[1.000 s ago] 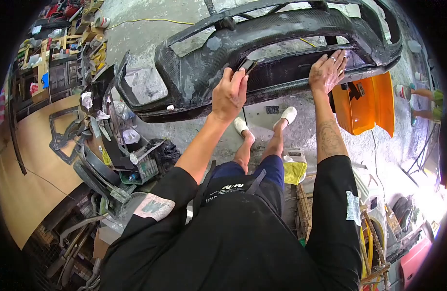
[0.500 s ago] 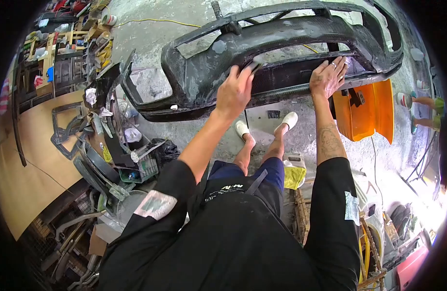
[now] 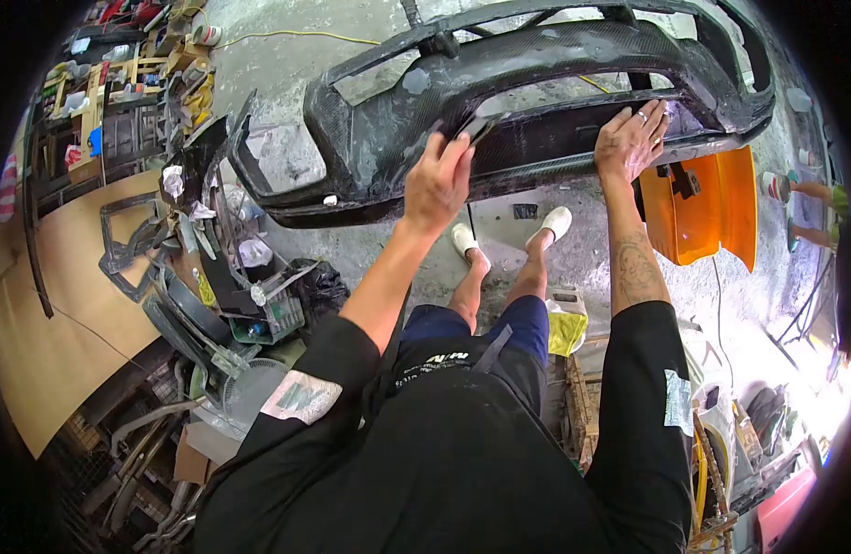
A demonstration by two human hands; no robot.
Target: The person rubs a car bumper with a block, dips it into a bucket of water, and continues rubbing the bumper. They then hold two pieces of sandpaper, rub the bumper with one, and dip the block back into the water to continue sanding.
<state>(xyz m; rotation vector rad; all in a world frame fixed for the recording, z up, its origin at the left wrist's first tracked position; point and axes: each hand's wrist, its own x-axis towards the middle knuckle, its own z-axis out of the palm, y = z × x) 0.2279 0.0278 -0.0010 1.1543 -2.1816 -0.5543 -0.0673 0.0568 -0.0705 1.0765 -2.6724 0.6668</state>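
A black car bumper [image 3: 573,54] with a woven carbon-fibre look and grey smudges stretches across the top of the view. My left hand [image 3: 438,185] is closed, its fingers pinching a small dark flat piece [image 3: 482,127] against the bumper, by the left end of the long opening. What kind of thing that piece is cannot be made out. Flat on the bumper's lower right part lies my right hand [image 3: 630,143], fingers stretched out and a ring on one of them. It holds nothing.
An orange panel [image 3: 698,208] stands below the bumper's right end. Left of me are a tan board [image 3: 65,342], a fan [image 3: 250,392], a green crate [image 3: 277,319] and cluttered shelves. A yellow cable [image 3: 296,34] crosses the concrete floor. Another person's legs [image 3: 813,192] show at far right.
My left hand has moved slightly down and left along the bumper with the dark piece. My right hand stays pressed on the bumper; the whole view has shifted a little.
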